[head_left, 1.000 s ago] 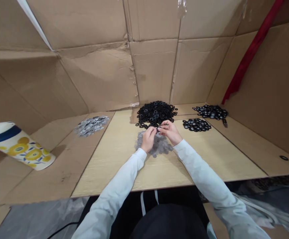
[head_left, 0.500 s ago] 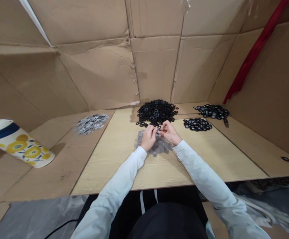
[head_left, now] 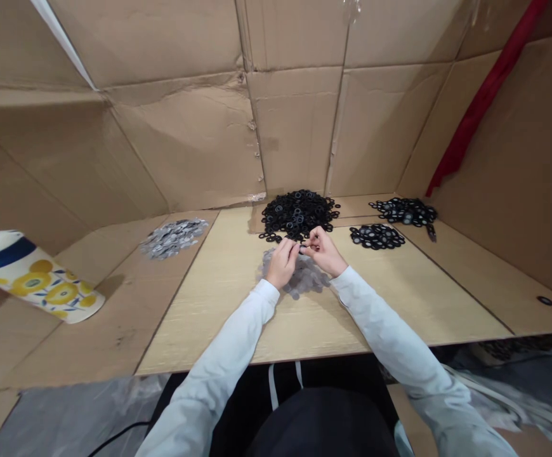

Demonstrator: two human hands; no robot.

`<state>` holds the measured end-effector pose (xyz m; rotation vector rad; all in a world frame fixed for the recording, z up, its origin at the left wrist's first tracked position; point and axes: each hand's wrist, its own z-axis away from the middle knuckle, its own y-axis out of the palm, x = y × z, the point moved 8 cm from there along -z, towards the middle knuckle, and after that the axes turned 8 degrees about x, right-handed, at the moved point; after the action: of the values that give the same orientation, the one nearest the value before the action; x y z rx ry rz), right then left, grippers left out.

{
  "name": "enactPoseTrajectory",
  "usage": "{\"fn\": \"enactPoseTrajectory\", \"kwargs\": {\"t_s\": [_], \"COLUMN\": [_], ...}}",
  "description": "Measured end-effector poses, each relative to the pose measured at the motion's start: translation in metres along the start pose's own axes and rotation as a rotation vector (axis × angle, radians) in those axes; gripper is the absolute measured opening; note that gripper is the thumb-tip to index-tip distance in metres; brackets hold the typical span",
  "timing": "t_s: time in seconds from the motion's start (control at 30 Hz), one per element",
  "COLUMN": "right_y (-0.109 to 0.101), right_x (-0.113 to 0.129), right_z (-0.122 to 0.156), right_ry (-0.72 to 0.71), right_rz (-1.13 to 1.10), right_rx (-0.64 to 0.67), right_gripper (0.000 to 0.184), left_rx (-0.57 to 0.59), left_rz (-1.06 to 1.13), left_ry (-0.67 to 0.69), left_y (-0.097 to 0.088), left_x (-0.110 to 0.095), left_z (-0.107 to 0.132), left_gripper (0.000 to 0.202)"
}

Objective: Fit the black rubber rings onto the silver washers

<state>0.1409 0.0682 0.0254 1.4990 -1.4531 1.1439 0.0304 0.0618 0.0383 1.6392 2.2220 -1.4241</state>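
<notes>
As I watch from my remote seat through the head camera, the person's two hands meet over the middle of a pale wood-veneer board (head_left: 200, 317), pinching a small black ring (head_left: 301, 249). It is tiny at this view, so I can't see its edges cleanly. The left hand (head_left: 283, 263) and the right hand (head_left: 320, 249) are both curled inward, their fingertips (head_left: 307, 241) clenched close together on the ring, not released.

Right under the hands lies a loose pile of gray discs (head_left: 299, 276), and the left hand sits partly over it. Just beyond the fingertips rises a large heap of black rings (head_left: 297, 214), with a few strays at its near edge. To the right lie a smaller patch of black rings with gray centres (head_left: 377, 237) and, farther back, a second such patch (head_left: 403, 211).

Well to the left, a flat heap of silver-gray discs (head_left: 174, 238) sits on a cardboard sheet (head_left: 114, 324), and a yellow-flowered paper cup (head_left: 33, 282) lies tilted on its side at the frame's edge. One lone black ring (head_left: 545, 301) rests far off on the right. Creased cardboard walls (head_left: 295, 127) surround it all — a strip of red cloth (head_left: 476, 108) hangs along the right one.
</notes>
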Motion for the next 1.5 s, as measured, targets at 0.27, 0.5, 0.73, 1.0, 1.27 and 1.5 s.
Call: {"fn": "enactPoseTrajectory", "kwargs": {"t_s": [0.27,0.5,0.73,1.0,1.27,1.5], "right_y": [-0.001,-0.002,-0.001,0.008,0.002,0.003], "right_x": [0.0,0.005,-0.001,-0.001,0.0,0.006], "right_z": [0.001,0.001,0.0,0.002,0.004,0.005], "right_ry": [0.012,-0.04,0.009,0.019,-0.025,-0.03], "right_rz": [-0.006,0.068,-0.15,-0.077,0.087,-0.009], "right_rx": [-0.028,-0.052,-0.063,0.015,-0.049,-0.033], "right_gripper": [0.036,0.032,0.042,0.04,0.035,0.037], "left_rx": [-0.018,-0.099,-0.071,-0.019,-0.051,0.0], "left_rz": [-0.079,-0.009,0.163,0.185,0.028,0.085], "left_ry": [0.041,-0.04,-0.148,-0.136,-0.041,-0.073], "left_y": [0.001,-0.003,0.008,0.006,0.001,0.0], "left_x": [-0.001,0.003,0.005,0.009,0.001,0.004], "left_z": [0.004,0.005,0.006,-0.001,-0.003,-0.006], "left_gripper": [0.019,0.017,0.022,0.039,0.037,0.038]}}
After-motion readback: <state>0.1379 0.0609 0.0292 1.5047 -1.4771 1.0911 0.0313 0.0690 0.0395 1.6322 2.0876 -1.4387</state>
